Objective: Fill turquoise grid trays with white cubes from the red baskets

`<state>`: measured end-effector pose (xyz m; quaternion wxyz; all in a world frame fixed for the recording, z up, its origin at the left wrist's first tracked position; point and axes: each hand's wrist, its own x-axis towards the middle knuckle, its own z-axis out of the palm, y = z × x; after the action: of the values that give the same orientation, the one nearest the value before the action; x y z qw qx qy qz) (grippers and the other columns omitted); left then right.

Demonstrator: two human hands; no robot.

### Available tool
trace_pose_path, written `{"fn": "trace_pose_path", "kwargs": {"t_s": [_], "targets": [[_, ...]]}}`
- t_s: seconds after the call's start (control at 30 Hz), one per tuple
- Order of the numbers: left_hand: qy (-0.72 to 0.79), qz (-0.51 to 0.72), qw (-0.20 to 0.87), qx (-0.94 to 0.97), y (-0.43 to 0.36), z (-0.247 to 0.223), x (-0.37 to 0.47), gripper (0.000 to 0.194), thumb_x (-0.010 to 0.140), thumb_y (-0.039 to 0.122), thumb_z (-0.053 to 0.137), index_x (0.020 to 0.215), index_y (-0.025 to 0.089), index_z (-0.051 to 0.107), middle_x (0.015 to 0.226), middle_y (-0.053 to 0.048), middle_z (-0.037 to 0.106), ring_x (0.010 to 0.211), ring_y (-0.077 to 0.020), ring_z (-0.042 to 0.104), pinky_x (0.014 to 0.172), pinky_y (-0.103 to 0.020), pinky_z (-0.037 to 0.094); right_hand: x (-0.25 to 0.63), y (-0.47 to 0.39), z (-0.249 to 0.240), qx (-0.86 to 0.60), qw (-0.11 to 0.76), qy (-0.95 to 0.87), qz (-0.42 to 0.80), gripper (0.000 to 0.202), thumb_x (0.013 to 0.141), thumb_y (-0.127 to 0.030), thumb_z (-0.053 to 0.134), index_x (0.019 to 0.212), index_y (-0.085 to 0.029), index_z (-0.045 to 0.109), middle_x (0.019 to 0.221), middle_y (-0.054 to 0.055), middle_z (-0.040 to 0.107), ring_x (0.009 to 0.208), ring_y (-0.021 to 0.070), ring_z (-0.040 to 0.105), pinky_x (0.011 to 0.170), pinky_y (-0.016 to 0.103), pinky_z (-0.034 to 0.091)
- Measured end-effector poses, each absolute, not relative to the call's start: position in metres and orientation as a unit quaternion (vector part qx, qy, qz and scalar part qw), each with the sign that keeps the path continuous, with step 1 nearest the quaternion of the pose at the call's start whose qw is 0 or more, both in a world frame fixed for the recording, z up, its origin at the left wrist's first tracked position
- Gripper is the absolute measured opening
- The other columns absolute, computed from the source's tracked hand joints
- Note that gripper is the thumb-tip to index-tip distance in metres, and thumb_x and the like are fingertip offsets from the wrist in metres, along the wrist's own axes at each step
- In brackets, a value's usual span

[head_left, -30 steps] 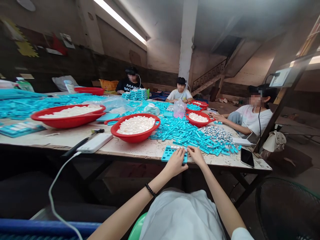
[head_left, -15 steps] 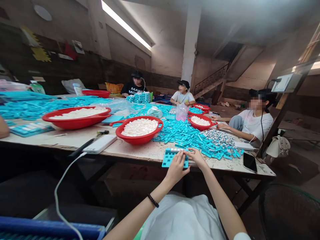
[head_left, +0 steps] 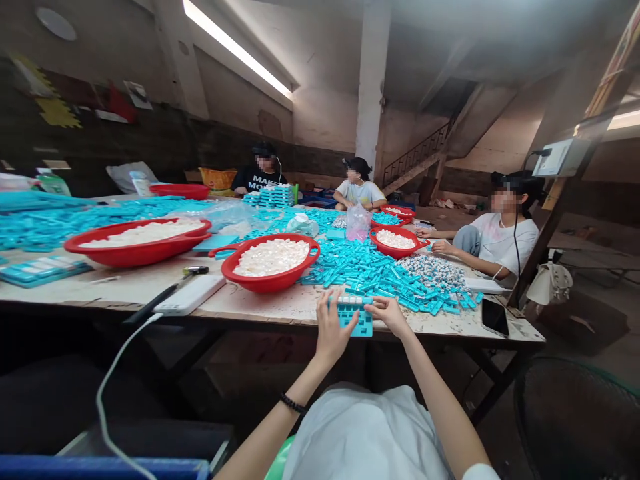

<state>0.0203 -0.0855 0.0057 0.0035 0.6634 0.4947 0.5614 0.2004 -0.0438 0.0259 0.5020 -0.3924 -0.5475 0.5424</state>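
At the near table edge is a small light-blue tray (head_left: 363, 328) with square compartments and a row of white pieces (head_left: 352, 301) along its far side. My left hand (head_left: 331, 328) grips the tray's left side, fingers up along the edge and thumb over the front. On the opposite side, my right hand (head_left: 391, 316) pinches the tray's upper right corner between thumb and fingers. Whether a small piece is also under those fingertips is hidden. Just beyond lies a heap of blue plastic parts (head_left: 357, 267). A red basin (head_left: 269, 283) of white pieces stands to the left.
Another red basin (head_left: 143, 253) sits further left, near a white power bank (head_left: 190, 297) with a cable. Small patterned pieces (head_left: 433, 273) are piled at right, by a phone (head_left: 495, 317). A co-worker (head_left: 510, 230) sits at the right; two more people are across the table.
My left hand has shifted left, from over the tray's compartments to its left side, uncovering the white row. My right hand stays at the right corner. The view has swung slightly right.
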Motion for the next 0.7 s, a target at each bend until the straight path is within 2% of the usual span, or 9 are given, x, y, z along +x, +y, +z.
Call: {"fn": "trace_pose_path", "kwargs": {"t_s": [0.1, 0.2, 0.33, 0.47, 0.57, 0.7], "targets": [[0.511, 0.583, 0.09, 0.626, -0.068, 0.013, -0.002, 0.072, 0.087, 0.049, 0.066, 0.147, 0.021, 0.038, 0.143, -0.018, 0.046, 0.134, -0.0343, 0.048, 0.111, -0.056, 0.041, 0.201, -0.043, 0.023, -0.382, 0.504, -0.55, 0.546, 0.064, 0.054, -0.053, 0.093, 0.102, -0.015, 0.073, 0.086, 0.007, 0.077, 0.091, 0.0316, 0.074, 0.085, 0.048, 0.061], [0.519, 0.588, 0.215, 0.581, -0.049, 0.018, -0.023, 0.074, 0.076, 0.052, 0.074, 0.137, 0.02, 0.049, 0.135, -0.016, 0.054, 0.12, -0.0319, 0.06, 0.102, -0.051, 0.05, 0.201, -0.039, 0.019, -0.372, 0.503, -0.541, 0.562, 0.062, 0.056, -0.052, 0.092, 0.101, -0.015, 0.073, 0.091, 0.009, 0.077, 0.092, 0.0311, 0.074, 0.086, 0.047, 0.062], [0.497, 0.559, 0.39, 0.538, -0.037, 0.028, -0.033, 0.069, 0.068, 0.055, 0.08, 0.122, 0.017, 0.061, 0.124, -0.015, 0.066, 0.119, -0.0325, 0.062, 0.098, -0.045, 0.052, 0.201, -0.031, 0.016, -0.391, 0.521, -0.495, 0.575, 0.059, 0.054, -0.046, 0.094, 0.099, -0.015, 0.072, 0.092, 0.01, 0.077, 0.094, 0.0301, 0.074, 0.084, 0.044, 0.062], [0.439, 0.536, 0.51, 0.51, -0.034, 0.037, -0.024, 0.072, 0.062, 0.057, 0.083, 0.12, 0.017, 0.067, 0.112, -0.012, 0.073, 0.106, -0.0326, 0.068, 0.084, -0.041, 0.058, 0.208, -0.025, 0.017, -0.386, 0.518, -0.464, 0.607, 0.054, 0.055, -0.038, 0.095, 0.096, -0.015, 0.069, 0.092, 0.01, 0.076, 0.092, 0.0273, 0.075, 0.083, 0.038, 0.062], [0.41, 0.537, 0.546, 0.496, -0.03, 0.037, -0.017, 0.065, 0.064, 0.058, 0.082, 0.114, 0.018, 0.071, 0.105, -0.009, 0.076, 0.1, -0.0296, 0.071, 0.081, -0.038, 0.058, 0.212, -0.025, 0.017, -0.389, 0.525, -0.444, 0.613, 0.053, 0.057, -0.035, 0.094, 0.098, -0.015, 0.067, 0.093, 0.01, 0.077, 0.092, 0.0269, 0.075, 0.082, 0.038, 0.062], [0.414, 0.552, 0.534, 0.489, -0.026, 0.032, -0.013, 0.058, 0.065, 0.059, 0.081, 0.107, 0.019, 0.075, 0.101, -0.009, 0.077, 0.099, -0.0283, 0.071, 0.08, -0.035, 0.058, 0.212, -0.027, 0.015, -0.403, 0.525, -0.461, 0.591, 0.052, 0.06, -0.036, 0.094, 0.101, -0.016, 0.067, 0.096, 0.01, 0.077, 0.096, 0.0287, 0.075, 0.084, 0.04, 0.063]]}}
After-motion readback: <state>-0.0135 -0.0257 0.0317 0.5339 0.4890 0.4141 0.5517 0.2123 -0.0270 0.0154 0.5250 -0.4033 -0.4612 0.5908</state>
